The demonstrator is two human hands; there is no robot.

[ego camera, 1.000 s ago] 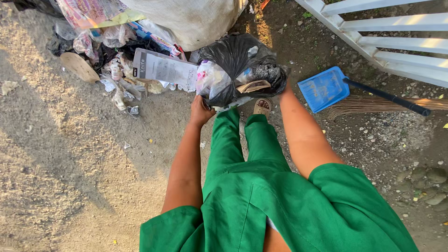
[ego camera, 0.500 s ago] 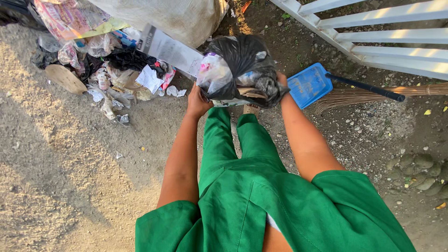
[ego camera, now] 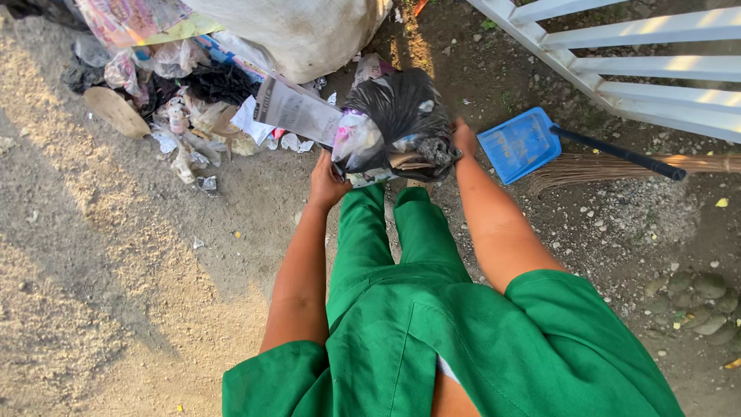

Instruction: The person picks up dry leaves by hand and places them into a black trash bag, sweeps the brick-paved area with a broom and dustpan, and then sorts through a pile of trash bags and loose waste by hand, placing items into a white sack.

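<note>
- Nearest the camera, the loose green cotton tunic and trousers [ego camera: 401, 309] fill the lower middle of the view; two bare forearms reach forward past them.
- The left hand [ego camera: 326, 184] is closed on the left lower edge of the bulging black plastic rubbish bag [ego camera: 401, 116], fingers curled under it.
- The right hand [ego camera: 463, 137] presses against the bag's right side; its fingers are hidden behind the plastic, so I cannot tell how firmly it grips.
- The one bag is held just above the knees, between both hands, with pale wrappers and a scrap of brown cardboard showing through its stretched skin.
- To the left, the sandy dirt ground [ego camera: 116, 270] lies wide and open, with only small flecks of litter.
- To the right, one blue plastic dustpan [ego camera: 521, 144] lies just beside the right hand; its dark handle crosses one straw broom [ego camera: 617, 166] on gravel.
- Beyond the bag, a heap of mixed paper and plastic litter [ego camera: 193, 116] borders the open sand.
- Farthest, one large off-white woven sack [ego camera: 301, 31] backs the heap, and a white railed fence [ego camera: 633, 62] closes the right edge.
</note>
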